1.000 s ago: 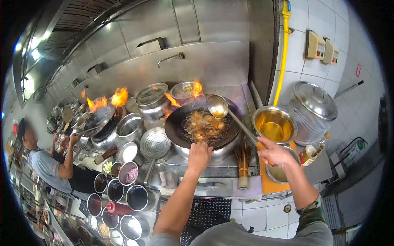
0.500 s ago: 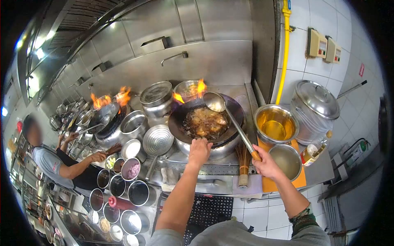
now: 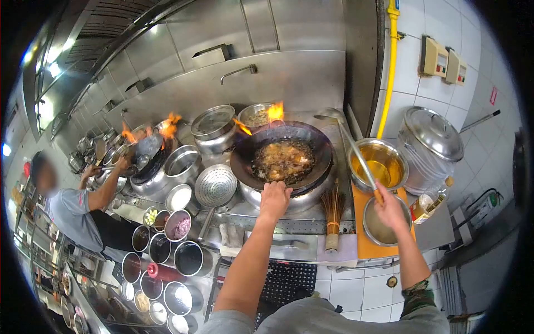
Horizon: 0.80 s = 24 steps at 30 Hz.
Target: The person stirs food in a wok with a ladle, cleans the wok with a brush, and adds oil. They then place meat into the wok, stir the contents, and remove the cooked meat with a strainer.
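Note:
My left hand (image 3: 276, 200) is closed on the near rim of a dark wok (image 3: 245, 172), where food (image 3: 283, 158) bubbles in dark oil. My right hand (image 3: 389, 209) grips the wooden handle end of a long ladle (image 3: 359, 153). The ladle's bowl is beyond the wok's right side, by the stove's back right corner. Beneath the ladle handle is a metal pot of yellow oil (image 3: 384, 170). A second bowl (image 3: 370, 222) with cloudy liquid lies just under my right hand.
A perforated strainer (image 3: 216, 186) rests left of the wok, a bamboo brush (image 3: 332, 222) to its right. Flames (image 3: 275, 111) rise behind the wok. Several sauce pots (image 3: 188, 259) stand lower left. At far left a co-worker (image 3: 72, 206) handles another wok (image 3: 147, 149). A lidded pot (image 3: 434, 133) stands right.
The ladle has moved from over the wok to its right side, and my right hand has shifted right. The co-worker's arm has moved from the brush up toward the other wok.

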Tool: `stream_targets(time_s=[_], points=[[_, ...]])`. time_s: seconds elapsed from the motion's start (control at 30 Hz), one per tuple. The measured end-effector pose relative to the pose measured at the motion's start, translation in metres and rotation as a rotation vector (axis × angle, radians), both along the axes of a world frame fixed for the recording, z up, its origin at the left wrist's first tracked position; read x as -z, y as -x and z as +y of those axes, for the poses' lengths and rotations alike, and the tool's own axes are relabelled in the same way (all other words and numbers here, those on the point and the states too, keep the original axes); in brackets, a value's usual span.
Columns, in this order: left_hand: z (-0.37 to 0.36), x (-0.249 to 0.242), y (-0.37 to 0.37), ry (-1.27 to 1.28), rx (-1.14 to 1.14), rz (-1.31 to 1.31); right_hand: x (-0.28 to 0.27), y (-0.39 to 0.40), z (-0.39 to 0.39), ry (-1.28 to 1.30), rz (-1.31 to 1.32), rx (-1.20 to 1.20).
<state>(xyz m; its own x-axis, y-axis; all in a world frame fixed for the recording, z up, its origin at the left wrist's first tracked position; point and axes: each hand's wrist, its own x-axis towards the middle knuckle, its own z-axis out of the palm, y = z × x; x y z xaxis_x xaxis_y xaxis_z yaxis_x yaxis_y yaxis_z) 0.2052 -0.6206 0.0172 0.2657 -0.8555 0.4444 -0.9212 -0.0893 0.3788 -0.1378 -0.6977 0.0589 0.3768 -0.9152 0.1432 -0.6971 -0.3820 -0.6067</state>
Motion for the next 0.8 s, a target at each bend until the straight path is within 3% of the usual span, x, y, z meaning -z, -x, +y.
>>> stream_targets(time_s=[0.03,0.1,0.2,0.3,0.6,0.73,0.8], points=[[-0.003,0.001,-0.001,0.013,0.004,-0.012,0.006,0.013,-0.011,0.005,-0.002,0.001],[-0.004,-0.001,0.001,0.018,-0.006,-0.016,0.022,0.034,-0.033,0.280,0.248,0.026],[-0.004,-0.001,0.002,-0.002,-0.017,0.000,0.033,0.053,-0.042,0.351,0.245,0.037],[-0.006,-0.003,0.001,-0.030,-0.013,0.002,0.033,0.064,-0.053,0.190,0.376,0.052],[-0.010,-0.005,0.001,-0.042,-0.015,-0.044,0.021,0.073,-0.061,0.104,0.484,0.135],[-0.011,-0.009,0.005,-0.050,-0.023,-0.033,-0.011,0.050,-0.043,0.251,0.416,0.227],[-0.012,-0.008,0.007,-0.053,-0.034,-0.030,-0.023,0.037,-0.032,0.392,0.183,0.107]])
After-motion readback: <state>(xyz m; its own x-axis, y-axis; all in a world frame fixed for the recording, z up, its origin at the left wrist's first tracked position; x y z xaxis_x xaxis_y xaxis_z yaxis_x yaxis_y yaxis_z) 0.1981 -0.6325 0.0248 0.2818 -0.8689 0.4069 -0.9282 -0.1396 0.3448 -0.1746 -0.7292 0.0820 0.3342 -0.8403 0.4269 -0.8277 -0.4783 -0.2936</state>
